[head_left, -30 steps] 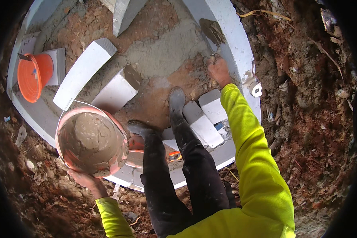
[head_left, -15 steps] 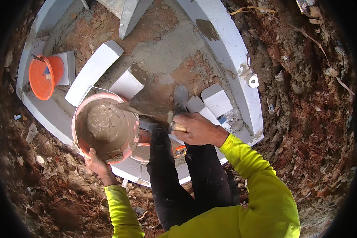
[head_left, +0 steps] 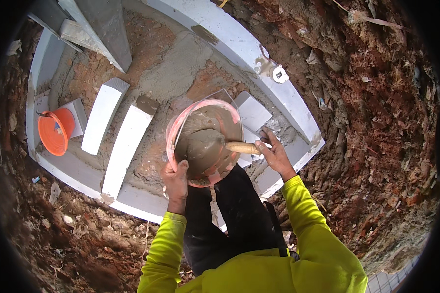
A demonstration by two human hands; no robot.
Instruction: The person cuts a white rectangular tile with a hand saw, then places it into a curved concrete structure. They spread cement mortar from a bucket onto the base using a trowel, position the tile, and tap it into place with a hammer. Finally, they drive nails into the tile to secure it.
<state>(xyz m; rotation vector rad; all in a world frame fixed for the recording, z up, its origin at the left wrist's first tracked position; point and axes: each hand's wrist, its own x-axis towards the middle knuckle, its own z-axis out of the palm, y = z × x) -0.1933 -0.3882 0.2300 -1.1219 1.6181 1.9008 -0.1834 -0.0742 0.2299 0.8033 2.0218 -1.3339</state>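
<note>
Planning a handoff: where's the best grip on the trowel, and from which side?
Grip the trowel's wooden handle, coming from the person's right. It sticks out level past the mortar bucket rim, where the right hand meets it; the blade is sunk in wet mortar.

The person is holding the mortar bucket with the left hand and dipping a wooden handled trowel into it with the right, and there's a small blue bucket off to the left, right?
Not quite: the small bucket off to the left is orange, not blue, as the head view shows. The rest holds: the left hand grips the mortar bucket, and the right hand holds the wooden-handled trowel in it.
</note>
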